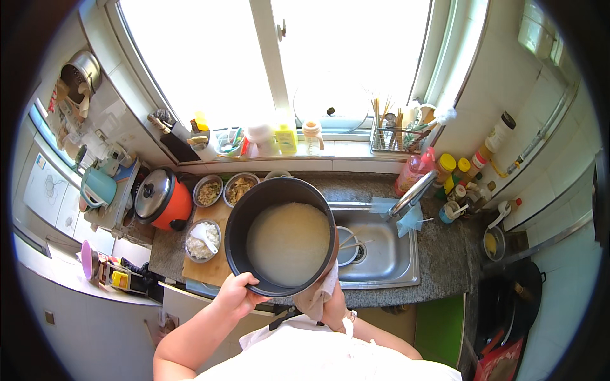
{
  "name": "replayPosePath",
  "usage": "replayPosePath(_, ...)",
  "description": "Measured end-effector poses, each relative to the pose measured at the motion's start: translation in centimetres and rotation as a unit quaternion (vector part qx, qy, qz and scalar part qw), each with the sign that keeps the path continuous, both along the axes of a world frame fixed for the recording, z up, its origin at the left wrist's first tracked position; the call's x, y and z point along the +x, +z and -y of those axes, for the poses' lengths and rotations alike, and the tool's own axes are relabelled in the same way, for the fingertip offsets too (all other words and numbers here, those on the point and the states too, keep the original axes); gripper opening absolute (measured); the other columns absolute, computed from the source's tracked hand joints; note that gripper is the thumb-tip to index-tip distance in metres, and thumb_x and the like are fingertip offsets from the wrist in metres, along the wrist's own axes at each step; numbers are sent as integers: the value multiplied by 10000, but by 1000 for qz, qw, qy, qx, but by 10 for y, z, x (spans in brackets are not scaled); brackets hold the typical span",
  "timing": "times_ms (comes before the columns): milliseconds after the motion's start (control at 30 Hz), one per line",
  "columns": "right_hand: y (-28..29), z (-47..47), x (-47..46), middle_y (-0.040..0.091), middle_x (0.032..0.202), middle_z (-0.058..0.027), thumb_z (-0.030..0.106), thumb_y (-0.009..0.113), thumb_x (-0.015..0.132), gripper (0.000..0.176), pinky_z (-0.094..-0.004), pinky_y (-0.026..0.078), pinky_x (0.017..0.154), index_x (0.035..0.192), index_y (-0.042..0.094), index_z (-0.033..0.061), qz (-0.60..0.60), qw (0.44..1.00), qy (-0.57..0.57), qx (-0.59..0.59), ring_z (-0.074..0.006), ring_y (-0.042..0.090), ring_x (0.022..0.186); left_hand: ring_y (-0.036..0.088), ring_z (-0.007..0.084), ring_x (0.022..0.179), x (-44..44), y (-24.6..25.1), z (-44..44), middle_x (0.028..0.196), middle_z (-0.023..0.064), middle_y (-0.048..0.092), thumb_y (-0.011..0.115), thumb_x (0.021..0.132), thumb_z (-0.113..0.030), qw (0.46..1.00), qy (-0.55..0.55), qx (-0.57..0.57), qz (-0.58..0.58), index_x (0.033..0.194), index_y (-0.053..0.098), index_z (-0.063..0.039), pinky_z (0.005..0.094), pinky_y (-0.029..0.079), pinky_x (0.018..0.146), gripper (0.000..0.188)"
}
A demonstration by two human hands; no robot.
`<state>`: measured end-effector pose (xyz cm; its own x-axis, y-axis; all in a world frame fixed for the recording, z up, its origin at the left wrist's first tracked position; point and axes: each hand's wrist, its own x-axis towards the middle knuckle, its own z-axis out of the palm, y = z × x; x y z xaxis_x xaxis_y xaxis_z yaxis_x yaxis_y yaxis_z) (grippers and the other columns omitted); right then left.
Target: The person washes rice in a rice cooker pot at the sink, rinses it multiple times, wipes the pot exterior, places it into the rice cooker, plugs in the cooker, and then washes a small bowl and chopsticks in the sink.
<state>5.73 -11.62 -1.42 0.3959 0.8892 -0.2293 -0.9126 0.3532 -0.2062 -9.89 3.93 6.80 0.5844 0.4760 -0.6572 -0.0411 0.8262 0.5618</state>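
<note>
A dark rice cooker inner pot (282,238) holds rice under cloudy water, raised over the counter between the cutting board and the sink. My left hand (241,294) grips its rim at the lower left. My right hand (333,305) presses a beige cloth (317,295) against the pot's lower right side; part of that hand is hidden by the cloth. Left of the pot, a bowl of white rice (202,240) with a white spoon rests on the wooden cutting board (205,271). Two metal bowls of food (208,191) stand behind it.
The steel sink (386,247) on the right contains a white bowl with chopsticks, under a curved faucet (412,195). An orange rice cooker (164,200) with its lid on stands at the left. Bottles (445,166) crowd the back right corner; a black wok (524,295) sits at the far right.
</note>
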Motion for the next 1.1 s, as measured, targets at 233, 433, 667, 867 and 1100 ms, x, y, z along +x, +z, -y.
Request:
replayPosePath(233, 31, -56, 64, 514, 1409, -132, 481, 405, 1003, 579, -447, 473, 1021, 1431, 435, 91, 55, 997, 20, 51, -293, 535, 1249, 718, 344, 850, 2, 14, 4, 1019, 216, 671, 473, 840, 5, 997, -60, -55, -16, 1130, 547, 99, 385, 650, 685, 313)
replayPosePath(433, 25, -84, 52, 468, 1462, -164, 533, 499, 946, 675, -529, 421, 1059, 1453, 426, 93, -45, 942, 139, 301, -349, 492, 1296, 717, 359, 846, 10, 24, 8, 1011, 228, 672, 468, 839, 16, 993, -73, -87, 8, 1127, 546, 105, 391, 652, 685, 311)
replayPosePath(667, -45, -116, 20, 510, 1396, -126, 499, 469, 975, 584, -472, 418, 1070, 1408, 450, 108, -106, 954, 162, 229, -292, 495, 1280, 725, 325, 735, 13, 25, -13, 949, 204, 684, 466, 816, 4, 997, -73, 21, -9, 1109, 550, 97, 400, 651, 584, 319)
replayPosePath(867, -30, -53, 5, 544, 1343, -96, 471, 429, 1001, 513, -436, 425, 1067, 1378, 461, 125, -71, 986, 121, 86, -256, 503, 1261, 724, 317, 783, 24, 17, -21, 974, 190, 678, 462, 821, -4, 999, -46, 16, -20, 1149, 536, 80, 406, 651, 623, 346)
replayPosePath(1100, 17, -14, 35, 504, 1374, -61, 438, 388, 1016, 477, -473, 427, 1031, 1394, 442, 151, 60, 987, 31, 143, -256, 498, 1247, 716, 303, 809, 42, 12, -19, 1006, 182, 668, 459, 841, -14, 994, -36, 97, -39, 1177, 533, 45, 376, 650, 623, 350)
